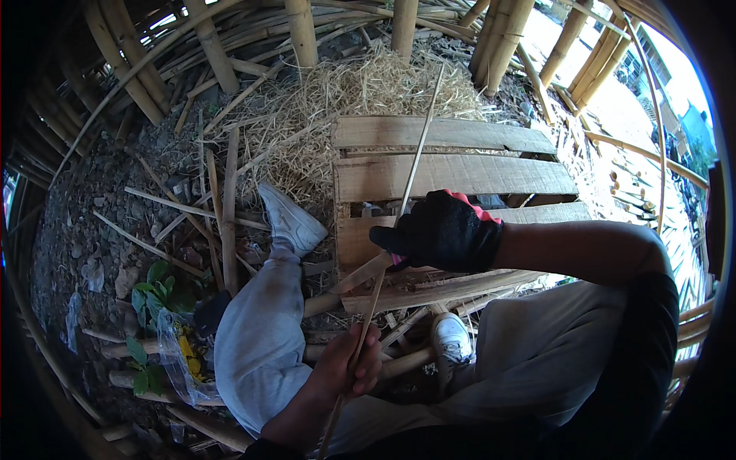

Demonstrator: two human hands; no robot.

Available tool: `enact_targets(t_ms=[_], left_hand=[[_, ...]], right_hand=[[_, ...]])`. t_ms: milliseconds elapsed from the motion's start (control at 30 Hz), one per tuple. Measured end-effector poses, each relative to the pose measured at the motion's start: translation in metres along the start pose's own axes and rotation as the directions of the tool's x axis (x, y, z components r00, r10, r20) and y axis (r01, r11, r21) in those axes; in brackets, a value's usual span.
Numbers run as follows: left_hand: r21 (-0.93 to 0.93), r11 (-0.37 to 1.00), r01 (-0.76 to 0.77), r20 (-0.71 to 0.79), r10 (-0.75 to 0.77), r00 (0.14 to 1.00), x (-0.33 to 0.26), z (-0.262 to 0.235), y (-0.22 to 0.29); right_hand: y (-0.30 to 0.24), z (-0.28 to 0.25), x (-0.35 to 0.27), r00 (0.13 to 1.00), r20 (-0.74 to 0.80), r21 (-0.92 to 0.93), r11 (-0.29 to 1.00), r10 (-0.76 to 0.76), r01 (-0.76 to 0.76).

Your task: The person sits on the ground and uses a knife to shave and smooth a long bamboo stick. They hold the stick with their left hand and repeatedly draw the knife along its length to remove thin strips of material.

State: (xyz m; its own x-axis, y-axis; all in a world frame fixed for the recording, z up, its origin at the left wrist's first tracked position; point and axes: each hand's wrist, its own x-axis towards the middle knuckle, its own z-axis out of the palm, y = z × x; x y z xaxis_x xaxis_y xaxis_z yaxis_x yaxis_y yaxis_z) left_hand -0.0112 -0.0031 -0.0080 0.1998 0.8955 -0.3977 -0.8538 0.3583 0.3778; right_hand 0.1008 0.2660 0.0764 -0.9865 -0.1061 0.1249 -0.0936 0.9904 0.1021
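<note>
Gripping a thin bamboo strip (399, 211), the bare left hand (349, 366) has its fingers curled tight around the lower part of it, low in the view between the knees. Right hand (445, 230) wears a black glove with red backing, fist closed over a flat blade-like tool (360, 274) whose pale end pokes out to the left; it sits right against the strip, though the exact contact point is hidden under the glove. Strip runs up diagonally from the left hand, past the glove, over a wooden pallet (460, 172) toward a pile of dry straw (368, 92). Legs in grey trousers, white shoes (291, 221) on dirt, one beside the pallet's edge. Split bamboo slats (226, 222) lie on the ground at left, thick bamboo poles (207, 46) behind, green leaves (153, 287) lower left.
</note>
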Motion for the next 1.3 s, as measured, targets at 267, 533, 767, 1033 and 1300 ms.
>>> enact_targets(t_ms=[267, 533, 767, 1033, 1300], left_hand=[[0.017, 0.996, 0.087, 0.009, -0.087, 0.996, -0.008, 0.006, 0.009], [0.084, 0.995, 0.046, -0.184, -0.03, 0.982, -0.01, 0.009, 0.006], [-0.042, 0.999, 0.014, -0.096, -0.018, 0.995, -0.007, -0.001, 0.0], [-0.125, 0.992, -0.004, -0.082, -0.007, 0.997, -0.009, -0.003, 0.001], [-0.096, 0.995, -0.005, -0.138, -0.008, 0.99, -0.007, 0.004, 0.0]], right_hand=[[0.021, 0.001, 0.002, 0.998, 0.056, 0.034, 0.999, -0.019, 0.017], [-0.007, -0.019, 0.005, 0.928, 0.126, 0.22, 0.903, 0.35, -0.37], [0.0, 0.003, -0.007, 0.889, -0.088, 0.256, 0.873, 0.448, -0.415], [-0.014, -0.019, 0.016, 0.794, 0.389, 0.136, 0.823, 0.468, -0.552], [-0.029, 0.004, 0.009, 0.973, 0.153, 0.105, 0.976, 0.173, -0.19]])
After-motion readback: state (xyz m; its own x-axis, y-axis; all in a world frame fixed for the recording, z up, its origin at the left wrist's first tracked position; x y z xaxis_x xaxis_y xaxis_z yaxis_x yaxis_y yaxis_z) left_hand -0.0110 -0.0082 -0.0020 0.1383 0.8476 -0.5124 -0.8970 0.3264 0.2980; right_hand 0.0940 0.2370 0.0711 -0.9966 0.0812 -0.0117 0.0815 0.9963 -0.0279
